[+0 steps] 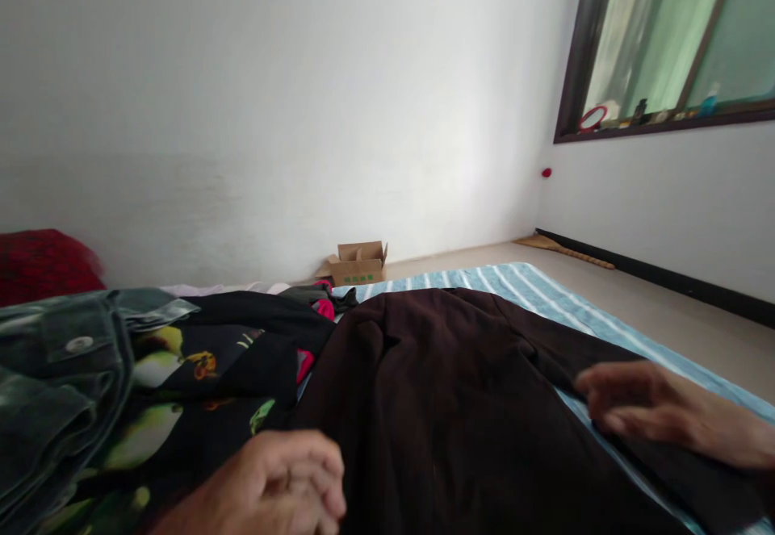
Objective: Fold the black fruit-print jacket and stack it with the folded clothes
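Observation:
A dark brown long-sleeved jacket [441, 390] lies spread out with its collar away from me and its sleeves to either side. My left hand [284, 478] is at the bottom of the view, by the jacket's left side, with its fingers curled in and nothing visible in them. Over the right sleeve is my right hand [657, 410], slightly blurred, its thumb and fingers apart and holding nothing I can see. Whether either hand touches the cloth is unclear.
A blue and white striped sheet [514, 277] lies beneath. On the left are a grey denim garment [60, 390], a black patterned garment [206, 382] and a red bundle [48, 265]. A cardboard box [360, 265] stands by the wall; a broom [563, 250] lies on the floor.

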{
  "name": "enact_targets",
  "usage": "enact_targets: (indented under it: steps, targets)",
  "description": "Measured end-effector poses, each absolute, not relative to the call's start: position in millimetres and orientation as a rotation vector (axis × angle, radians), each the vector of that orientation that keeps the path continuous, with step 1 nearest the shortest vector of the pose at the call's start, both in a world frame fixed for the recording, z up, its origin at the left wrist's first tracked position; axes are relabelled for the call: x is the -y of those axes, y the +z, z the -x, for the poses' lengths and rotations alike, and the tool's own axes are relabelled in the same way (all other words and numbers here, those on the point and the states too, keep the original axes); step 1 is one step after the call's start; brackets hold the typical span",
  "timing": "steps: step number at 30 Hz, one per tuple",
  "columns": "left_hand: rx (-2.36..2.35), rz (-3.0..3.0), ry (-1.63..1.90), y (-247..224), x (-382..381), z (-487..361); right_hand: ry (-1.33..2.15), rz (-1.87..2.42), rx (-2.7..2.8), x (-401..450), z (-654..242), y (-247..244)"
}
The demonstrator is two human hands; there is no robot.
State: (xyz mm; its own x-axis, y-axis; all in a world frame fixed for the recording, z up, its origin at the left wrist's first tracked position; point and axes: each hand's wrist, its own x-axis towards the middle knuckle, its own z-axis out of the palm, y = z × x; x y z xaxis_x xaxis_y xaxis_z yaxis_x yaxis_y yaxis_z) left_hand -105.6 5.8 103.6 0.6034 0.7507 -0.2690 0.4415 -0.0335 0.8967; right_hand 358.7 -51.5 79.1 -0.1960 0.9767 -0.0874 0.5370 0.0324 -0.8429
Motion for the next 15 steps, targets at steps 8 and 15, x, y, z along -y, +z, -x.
enact_targets:
  steps: [8, 15]
  targets:
    - [-1.861, -2.155, 0.643, 77, -185, 27, 0.353, 2.071, 1.539, -168, -369, 40]
    - [-2.069, -2.213, 0.49, 42, -273, -5, 0.33, 2.275, 1.506, -235, -373, -3]
